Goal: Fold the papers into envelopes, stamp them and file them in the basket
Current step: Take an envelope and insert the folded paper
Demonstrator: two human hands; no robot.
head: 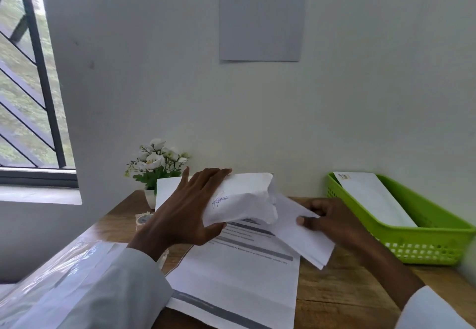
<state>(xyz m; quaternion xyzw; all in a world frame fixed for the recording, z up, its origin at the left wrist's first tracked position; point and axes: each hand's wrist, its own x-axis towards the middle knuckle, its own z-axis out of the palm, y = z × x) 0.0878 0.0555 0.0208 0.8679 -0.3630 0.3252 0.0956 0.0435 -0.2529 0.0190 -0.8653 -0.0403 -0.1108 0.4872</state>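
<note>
Flower pot [149, 197]: far left of your bench [347, 287], by the wall. Your left hand [185, 215]: grip closed round a folded, signed paper [239, 200], raised above the printed sheets [231, 277]. Your right hand [332, 223]: grip pinching a white envelope [304, 238], into which the paper's end enters. Green basket [417, 241]: far right, one envelope [373, 200] inside.
</note>
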